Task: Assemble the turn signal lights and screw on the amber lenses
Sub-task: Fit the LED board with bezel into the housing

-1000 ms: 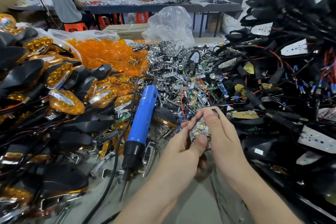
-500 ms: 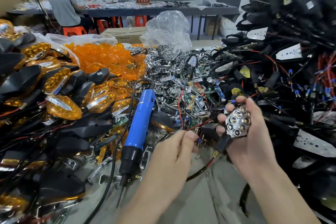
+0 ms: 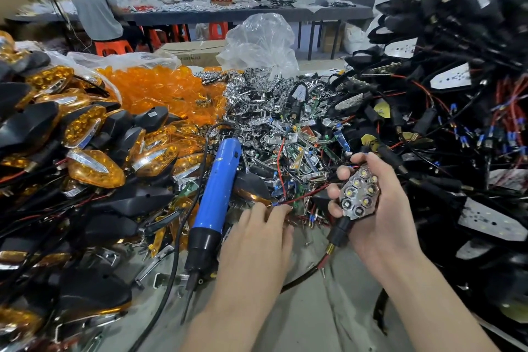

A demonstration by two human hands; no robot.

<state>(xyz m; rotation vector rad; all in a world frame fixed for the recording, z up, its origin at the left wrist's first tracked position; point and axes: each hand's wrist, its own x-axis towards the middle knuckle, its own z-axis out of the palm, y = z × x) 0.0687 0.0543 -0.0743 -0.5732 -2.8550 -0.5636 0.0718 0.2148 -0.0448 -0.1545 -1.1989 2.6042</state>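
Left hand [image 3: 257, 237] has dropped to the loose parts [image 3: 285, 134], grip unclear; right hand [image 3: 390, 211] clasps the chrome honeycomb-faced turn signal [image 3: 358, 194].

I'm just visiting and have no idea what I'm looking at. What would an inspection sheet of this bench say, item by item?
Surface: grey bench top, bare only near the person.
Job's things: signal unit with chrome LED reflector, no lens on it; amber lenses heaped at the back; blue electric screwdriver lying unheld; finished lights piled left.
Clutter: chrome reflectors mid-bench; black housings stacked right; clear plastic bag.
Hands: right hand grips the signal unit; left hand reaches into small parts, grasp unclear.
Cables: screwdriver cord trails toward the person; the unit's black lead drops onto the bench.
Surroundings: three people at a far table; orange stools.
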